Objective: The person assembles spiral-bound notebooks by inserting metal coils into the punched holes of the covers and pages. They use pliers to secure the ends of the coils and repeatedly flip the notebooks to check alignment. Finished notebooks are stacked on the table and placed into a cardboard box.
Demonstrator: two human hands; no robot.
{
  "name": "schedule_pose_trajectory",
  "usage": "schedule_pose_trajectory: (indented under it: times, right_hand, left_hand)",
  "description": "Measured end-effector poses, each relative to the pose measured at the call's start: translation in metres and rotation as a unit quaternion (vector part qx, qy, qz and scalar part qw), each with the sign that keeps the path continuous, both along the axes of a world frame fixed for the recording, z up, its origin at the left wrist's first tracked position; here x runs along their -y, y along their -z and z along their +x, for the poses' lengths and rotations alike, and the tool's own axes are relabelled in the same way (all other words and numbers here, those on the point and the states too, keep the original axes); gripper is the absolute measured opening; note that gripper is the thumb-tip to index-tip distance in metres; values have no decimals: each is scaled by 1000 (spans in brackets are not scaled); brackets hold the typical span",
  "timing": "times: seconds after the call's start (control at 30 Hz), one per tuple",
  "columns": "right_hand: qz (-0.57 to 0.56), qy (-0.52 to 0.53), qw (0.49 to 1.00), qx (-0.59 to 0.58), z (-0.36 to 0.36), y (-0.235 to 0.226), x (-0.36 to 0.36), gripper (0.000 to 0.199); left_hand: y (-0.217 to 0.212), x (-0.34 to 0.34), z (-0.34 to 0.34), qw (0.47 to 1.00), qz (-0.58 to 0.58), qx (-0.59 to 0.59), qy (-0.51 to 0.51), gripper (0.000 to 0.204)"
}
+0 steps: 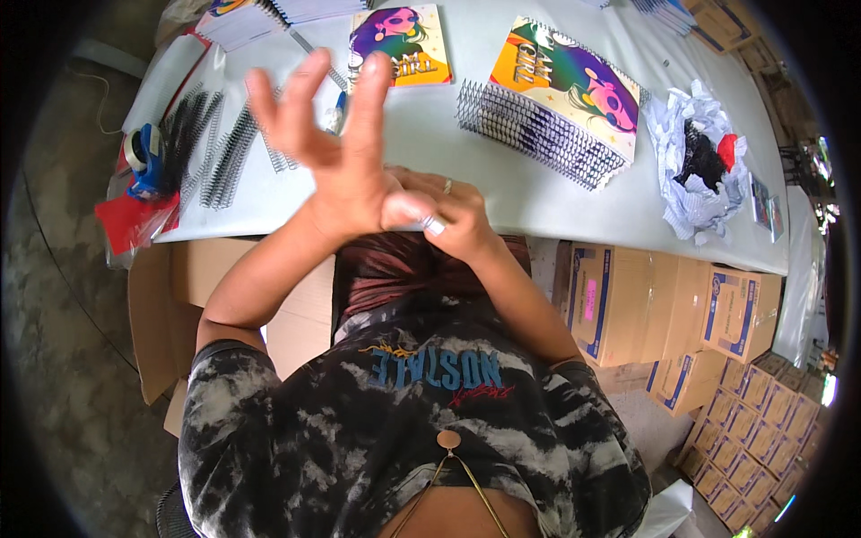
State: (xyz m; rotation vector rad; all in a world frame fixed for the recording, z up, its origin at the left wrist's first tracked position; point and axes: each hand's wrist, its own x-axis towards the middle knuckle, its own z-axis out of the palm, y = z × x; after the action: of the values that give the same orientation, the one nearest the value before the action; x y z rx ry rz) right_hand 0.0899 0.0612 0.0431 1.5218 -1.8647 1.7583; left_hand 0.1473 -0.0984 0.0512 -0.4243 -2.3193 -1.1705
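the left hand [336,152] is raised with fingers spread wide, holding nothing. the right hand [444,215] curls closed against its wrist (whether it grips anything, i cannot tell), above the near edge of the surface [502,193], near a spiral-bound notebook [560,94].

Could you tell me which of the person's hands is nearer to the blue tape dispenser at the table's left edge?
The left. The left hand, fingers spread, is raised over the table to the right of the blue tape dispenser. The right hand is curled farther right, touching the left hand's heel.
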Motion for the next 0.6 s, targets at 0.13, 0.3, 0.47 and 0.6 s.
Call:
schedule_pose_trajectory:
  times: [0.13,0.3,0.47,0.6]
  right_hand:
    - [-38,52,997,48,-3,11,-2,40]
    - [-139,-117,983,32,16,-37,6,76]
    - [144,54,983,-100,2,-106,-24,44]
    - [233,-6,932,278,-6,-93,-21,23]
  left_hand:
    - [23,-32,18,945,-281,-152,-62,94]
    - [-62,-66,42,998,-13,46,-44,74]
    - [-100,-41,46,957,242,90,-135,25]
    - [-80,-33,34,899,379,197,-97,16]
